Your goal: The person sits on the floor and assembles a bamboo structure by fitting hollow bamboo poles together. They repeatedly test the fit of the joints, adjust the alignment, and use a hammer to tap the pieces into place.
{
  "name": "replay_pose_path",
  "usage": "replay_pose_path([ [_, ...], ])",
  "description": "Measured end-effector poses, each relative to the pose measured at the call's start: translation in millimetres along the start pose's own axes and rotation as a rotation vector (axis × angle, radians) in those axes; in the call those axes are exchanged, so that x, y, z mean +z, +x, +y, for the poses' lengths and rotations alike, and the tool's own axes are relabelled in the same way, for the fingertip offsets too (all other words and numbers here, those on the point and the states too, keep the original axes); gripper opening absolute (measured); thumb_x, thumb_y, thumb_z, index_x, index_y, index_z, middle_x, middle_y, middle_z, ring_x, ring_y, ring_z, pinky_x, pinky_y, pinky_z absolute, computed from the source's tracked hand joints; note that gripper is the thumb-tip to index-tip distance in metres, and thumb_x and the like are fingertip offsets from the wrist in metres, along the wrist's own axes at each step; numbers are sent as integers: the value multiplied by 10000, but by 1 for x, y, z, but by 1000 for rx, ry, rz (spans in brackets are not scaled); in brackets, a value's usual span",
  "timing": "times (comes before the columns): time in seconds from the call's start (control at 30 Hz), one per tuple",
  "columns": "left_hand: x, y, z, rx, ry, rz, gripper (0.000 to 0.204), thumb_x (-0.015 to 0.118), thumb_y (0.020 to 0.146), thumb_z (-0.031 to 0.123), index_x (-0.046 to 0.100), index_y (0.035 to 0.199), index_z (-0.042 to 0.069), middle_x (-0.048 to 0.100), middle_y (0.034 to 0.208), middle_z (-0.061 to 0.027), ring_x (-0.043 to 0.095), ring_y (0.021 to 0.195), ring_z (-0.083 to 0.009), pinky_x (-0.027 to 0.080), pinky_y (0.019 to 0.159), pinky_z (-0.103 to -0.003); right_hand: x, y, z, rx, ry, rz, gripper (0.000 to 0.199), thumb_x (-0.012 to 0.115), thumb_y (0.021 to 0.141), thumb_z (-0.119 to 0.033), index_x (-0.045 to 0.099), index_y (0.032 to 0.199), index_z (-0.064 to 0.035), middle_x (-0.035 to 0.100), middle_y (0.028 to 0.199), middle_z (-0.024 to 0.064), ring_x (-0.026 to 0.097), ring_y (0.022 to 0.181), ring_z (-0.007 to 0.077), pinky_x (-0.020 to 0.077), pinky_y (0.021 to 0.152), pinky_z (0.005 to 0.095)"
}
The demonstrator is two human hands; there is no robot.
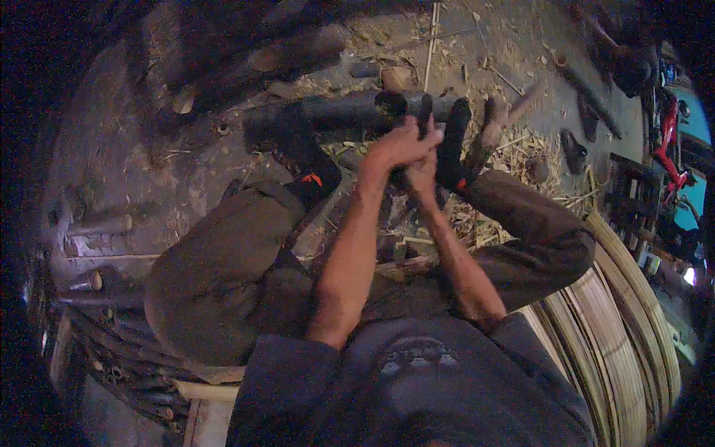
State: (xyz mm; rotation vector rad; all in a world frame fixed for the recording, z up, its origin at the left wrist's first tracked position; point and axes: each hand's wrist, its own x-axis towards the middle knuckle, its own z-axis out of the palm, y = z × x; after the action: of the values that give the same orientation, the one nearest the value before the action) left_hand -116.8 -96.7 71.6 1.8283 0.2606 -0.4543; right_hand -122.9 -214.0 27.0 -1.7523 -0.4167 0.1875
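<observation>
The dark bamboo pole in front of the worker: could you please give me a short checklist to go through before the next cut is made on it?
1. Both hands on the tool: left hand and right hand are clasped together over it. Ok.
2. Tool's type and edge: hidden by the hands. Cannot tell.
3. Dark bamboo pole steadied: black-socked feet rest against it. Ok.
4. Feet away from the tool: they sit right beside the hands. Not ok.
5. Ground around: shavings and offcuts lie scattered. Not ok.
</observation>
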Motion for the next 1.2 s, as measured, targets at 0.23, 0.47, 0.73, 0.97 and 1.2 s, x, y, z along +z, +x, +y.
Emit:
replay_pose_path([
  [0.23, -2, 23, -55, -105, 35, 13, 814, 433, 830, 637, 530, 1058, -138, 564, 1015, -355, 572, 968, -462, 438, 841, -476, 47, -9, 24, 81, -368, 85, 730, 591, 821, -134, 209, 1439, -55, 342, 1414, 168, 371, 1266, 249, 300, 1039, 336],
  [0.47, 25, 33, -43, -224, -199, 166, 801, 333, 885, 623, 537, 1032, -138, 551, 998, -361, 532, 1010, -480, 419, 845, -491, -4, 19, -4, 445, -119, -186, 630, 590, 824, -204, 341, 1397, -120, 496, 1305, 183, 460, 1211, 350, 336, 1026, 404],
  [0.73, 48, 85, 3, -346, -1373, 400, 895, 322, 854, 692, 381, 1251, -108, 457, 1261, -220, 552, 1030, -347, 460, 814, -458, -48, 160, -47, 252, -982, -1046, 611, 631, 773, -167, 424, 1347, -137, 580, 1175, 203, 554, 1104, 330, 424, 922, 380],
  [0.97, 30, 45, -19, -252, -250, 191, 715, 347, 912, 562, 575, 1052, -102, 573, 1114, -272, 550, 1053, -405, 436, 888, -465, -27, 23, 11, 332, -83, -252, 637, 609, 804, -202, 367, 1361, -11, 430, 1369, 135, 364, 1286, 211, 284, 1048, 326],
  [1.2, 31, 47, 4, -171, -113, 350, 594, 370, 930, 433, 617, 890, -106, 596, 853, -334, 587, 864, -469, 456, 788, -494, -48, 48, 3, 418, -48, -377, 600, 640, 815, -209, 404, 1334, -22, 520, 1253, 91, 495, 1123, 173, 387, 960, 313],
])
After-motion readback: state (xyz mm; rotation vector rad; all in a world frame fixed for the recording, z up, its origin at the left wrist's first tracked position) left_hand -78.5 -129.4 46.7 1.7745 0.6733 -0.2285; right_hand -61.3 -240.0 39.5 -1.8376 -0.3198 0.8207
